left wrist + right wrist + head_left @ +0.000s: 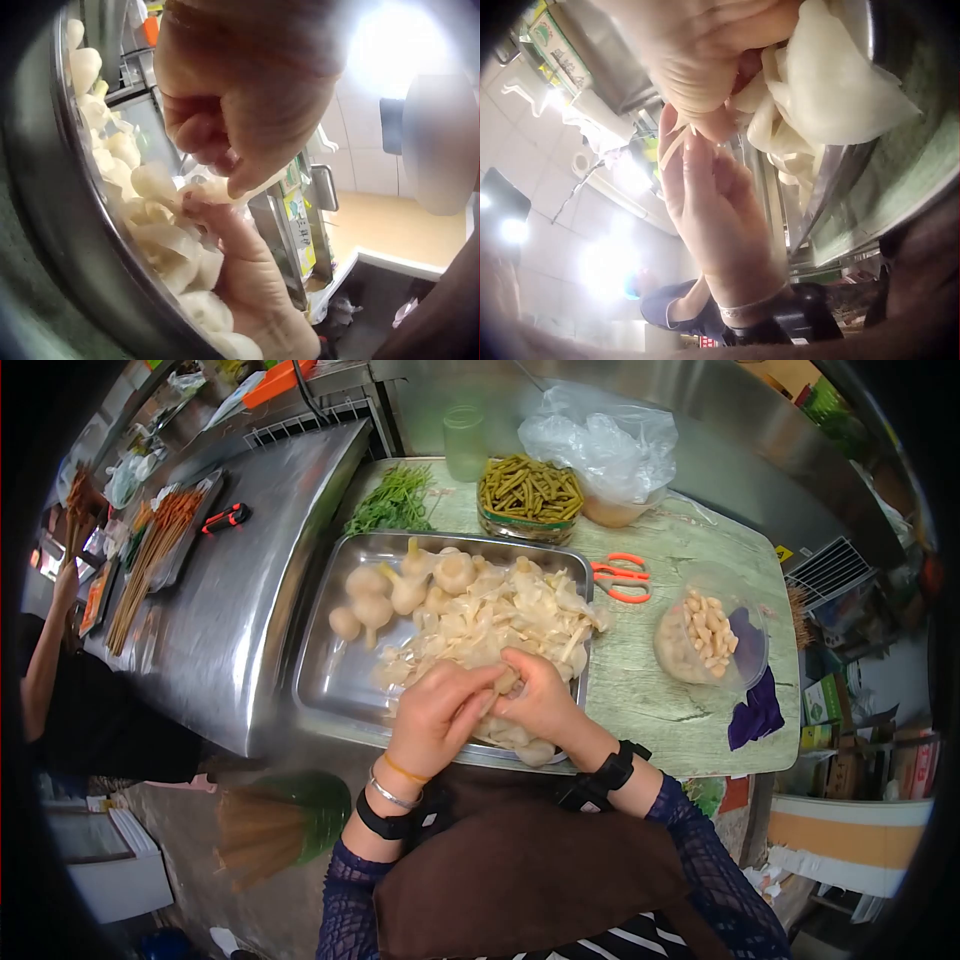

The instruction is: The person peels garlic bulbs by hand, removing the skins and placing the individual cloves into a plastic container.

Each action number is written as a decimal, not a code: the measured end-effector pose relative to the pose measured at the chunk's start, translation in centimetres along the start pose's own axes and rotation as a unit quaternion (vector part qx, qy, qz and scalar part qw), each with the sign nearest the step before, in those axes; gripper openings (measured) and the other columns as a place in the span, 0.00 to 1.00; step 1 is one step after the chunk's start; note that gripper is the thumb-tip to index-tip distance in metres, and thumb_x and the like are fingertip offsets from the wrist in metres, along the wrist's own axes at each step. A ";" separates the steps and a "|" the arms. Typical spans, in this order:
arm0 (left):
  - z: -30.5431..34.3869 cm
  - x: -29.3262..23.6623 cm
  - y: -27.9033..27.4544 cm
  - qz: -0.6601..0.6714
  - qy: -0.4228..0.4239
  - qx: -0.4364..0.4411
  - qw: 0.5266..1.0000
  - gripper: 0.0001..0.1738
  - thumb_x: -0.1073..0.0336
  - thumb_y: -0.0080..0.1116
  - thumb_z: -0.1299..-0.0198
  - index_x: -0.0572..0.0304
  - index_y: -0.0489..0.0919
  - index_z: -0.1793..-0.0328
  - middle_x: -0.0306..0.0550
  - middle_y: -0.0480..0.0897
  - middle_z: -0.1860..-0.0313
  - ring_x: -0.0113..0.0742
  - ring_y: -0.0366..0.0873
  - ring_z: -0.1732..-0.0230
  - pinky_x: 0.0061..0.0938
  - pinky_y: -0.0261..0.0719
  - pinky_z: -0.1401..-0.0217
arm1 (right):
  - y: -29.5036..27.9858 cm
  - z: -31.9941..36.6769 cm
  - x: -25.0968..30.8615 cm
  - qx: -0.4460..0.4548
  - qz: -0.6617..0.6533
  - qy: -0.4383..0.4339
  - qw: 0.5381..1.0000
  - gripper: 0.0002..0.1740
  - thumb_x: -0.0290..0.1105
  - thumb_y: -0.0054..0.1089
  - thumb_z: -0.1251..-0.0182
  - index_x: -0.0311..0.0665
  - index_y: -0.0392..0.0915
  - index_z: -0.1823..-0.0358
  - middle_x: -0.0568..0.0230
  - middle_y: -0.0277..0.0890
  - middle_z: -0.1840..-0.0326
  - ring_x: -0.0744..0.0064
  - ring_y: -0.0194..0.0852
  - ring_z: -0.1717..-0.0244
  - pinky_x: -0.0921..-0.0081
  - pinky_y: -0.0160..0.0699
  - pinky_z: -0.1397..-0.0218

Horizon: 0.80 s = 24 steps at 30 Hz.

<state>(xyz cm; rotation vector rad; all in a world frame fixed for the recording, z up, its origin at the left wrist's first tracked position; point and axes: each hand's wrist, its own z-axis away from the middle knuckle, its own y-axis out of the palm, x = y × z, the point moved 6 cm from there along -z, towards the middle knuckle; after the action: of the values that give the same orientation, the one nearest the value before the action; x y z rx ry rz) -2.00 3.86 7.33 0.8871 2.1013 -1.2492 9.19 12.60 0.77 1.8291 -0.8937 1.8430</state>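
Over the front of a steel tray [325, 665], both hands meet at a garlic bulb [507, 682], which the fingers mostly hide. My right hand [545, 698] grips the bulb from the right, thumb and fingers curled around it. From the left, my left hand [432, 705] pinches at it. A thin strip of skin [673, 150] sticks out from the left fingertips in the right wrist view. Beneath the hands lies a heap of pale garlic skins [480, 622]. Several whole garlic bulbs [370, 595] sit at the tray's back left.
A clear tub of peeled cloves [708, 632] stands at right, beside a purple cloth [756, 712]. Orange-handled scissors [625, 577] lie by the tray's right rim. Behind are cut green beans [530, 490], leafy greens [393, 500] and a plastic bag [600, 440]. Another person's arm [45, 650] shows at far left.
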 end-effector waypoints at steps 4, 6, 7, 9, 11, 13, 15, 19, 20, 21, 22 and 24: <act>-0.6 -0.1 0.4 -0.050 0.034 0.065 0.996 0.17 0.70 0.65 0.43 0.54 0.80 0.47 0.47 0.77 0.67 0.46 0.78 0.70 0.33 0.76 0.67 | 0.2 0.0 0.2 0.033 0.072 -0.022 0.997 0.17 0.30 0.70 0.49 0.34 0.74 0.59 0.60 0.78 0.66 0.73 0.73 0.66 0.74 0.75 0.62; -0.7 -0.1 0.3 -0.069 0.031 0.069 0.995 0.15 0.69 0.66 0.44 0.56 0.79 0.49 0.46 0.77 0.68 0.44 0.78 0.71 0.33 0.76 0.68 | 0.3 0.1 0.5 0.012 0.063 -0.029 0.998 0.16 0.28 0.69 0.48 0.33 0.75 0.59 0.58 0.78 0.67 0.72 0.74 0.67 0.73 0.74 0.62; -0.7 0.0 0.2 -0.082 0.024 0.058 0.995 0.15 0.69 0.67 0.44 0.57 0.79 0.50 0.46 0.76 0.70 0.43 0.77 0.72 0.32 0.76 0.68 | 0.4 0.2 0.6 -0.010 0.016 -0.018 1.000 0.15 0.27 0.68 0.47 0.33 0.75 0.59 0.57 0.78 0.68 0.71 0.74 0.67 0.72 0.74 0.63; -0.5 0.2 0.1 -0.087 0.002 0.025 0.996 0.15 0.69 0.68 0.45 0.58 0.79 0.52 0.45 0.75 0.71 0.42 0.77 0.73 0.31 0.75 0.69 | 0.4 0.1 0.5 -0.019 -0.009 -0.028 0.999 0.14 0.25 0.65 0.45 0.33 0.75 0.58 0.56 0.77 0.69 0.69 0.74 0.68 0.72 0.74 0.63; 0.4 0.6 0.3 -0.069 -0.029 -0.019 0.997 0.15 0.67 0.69 0.46 0.59 0.79 0.54 0.45 0.75 0.72 0.42 0.76 0.73 0.30 0.74 0.70 | 0.3 0.1 0.1 0.007 0.032 -0.065 0.997 0.13 0.23 0.62 0.44 0.33 0.76 0.56 0.56 0.76 0.69 0.67 0.74 0.68 0.71 0.73 0.62; 0.7 0.3 0.4 -0.093 0.025 -0.008 0.995 0.16 0.67 0.70 0.46 0.59 0.78 0.52 0.45 0.75 0.72 0.42 0.76 0.74 0.30 0.74 0.71 | 0.2 0.1 0.5 0.029 0.028 -0.061 0.997 0.14 0.22 0.60 0.44 0.33 0.76 0.55 0.56 0.76 0.69 0.64 0.75 0.68 0.70 0.73 0.62; 1.0 0.1 0.3 -0.107 0.045 -0.005 0.993 0.18 0.66 0.70 0.47 0.58 0.78 0.51 0.45 0.75 0.72 0.42 0.76 0.74 0.31 0.74 0.71 | 0.4 0.2 0.7 0.033 0.043 -0.068 0.996 0.14 0.21 0.58 0.45 0.34 0.76 0.55 0.55 0.76 0.69 0.61 0.75 0.68 0.69 0.73 0.62; 1.0 -0.3 -0.1 -0.147 0.043 0.002 0.988 0.19 0.66 0.69 0.46 0.58 0.76 0.49 0.46 0.76 0.72 0.43 0.77 0.73 0.32 0.75 0.71 | 0.8 0.2 1.5 0.030 0.112 -0.122 0.986 0.12 0.21 0.58 0.47 0.34 0.76 0.59 0.53 0.74 0.70 0.53 0.75 0.67 0.64 0.73 0.63; 1.1 -0.5 -0.1 -0.163 0.048 0.009 0.985 0.18 0.66 0.68 0.45 0.58 0.76 0.49 0.47 0.76 0.71 0.43 0.77 0.72 0.33 0.75 0.71 | 0.9 0.3 1.7 0.035 0.129 -0.138 0.981 0.11 0.22 0.59 0.47 0.35 0.75 0.60 0.53 0.74 0.70 0.51 0.74 0.67 0.63 0.73 0.63; 1.1 -0.4 0.1 -0.167 0.043 0.017 0.985 0.17 0.65 0.66 0.44 0.58 0.76 0.50 0.47 0.76 0.71 0.44 0.78 0.72 0.33 0.75 0.71 | 1.1 0.4 2.0 0.039 0.148 -0.156 0.976 0.10 0.24 0.59 0.47 0.35 0.75 0.61 0.53 0.74 0.70 0.50 0.74 0.67 0.62 0.73 0.63; 1.1 -0.2 0.2 -0.172 0.037 0.024 0.984 0.15 0.65 0.64 0.43 0.58 0.76 0.51 0.47 0.76 0.71 0.45 0.78 0.72 0.34 0.75 0.71 | 1.2 0.5 2.3 0.044 0.166 -0.175 0.969 0.10 0.25 0.60 0.46 0.35 0.74 0.62 0.54 0.73 0.70 0.49 0.74 0.67 0.60 0.73 0.63; 1.1 0.4 0.4 -0.175 0.043 0.033 0.983 0.12 0.65 0.61 0.41 0.59 0.76 0.53 0.49 0.77 0.70 0.47 0.79 0.71 0.35 0.76 0.70 | 1.6 0.5 2.2 0.059 0.196 -0.204 0.957 0.09 0.27 0.61 0.45 0.36 0.73 0.63 0.54 0.73 0.70 0.47 0.74 0.67 0.59 0.73 0.64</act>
<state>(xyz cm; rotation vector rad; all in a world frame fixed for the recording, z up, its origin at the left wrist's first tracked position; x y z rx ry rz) -1.83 3.09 6.36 0.6225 2.3703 -1.4850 8.36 10.76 2.69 2.2900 -1.4061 1.7927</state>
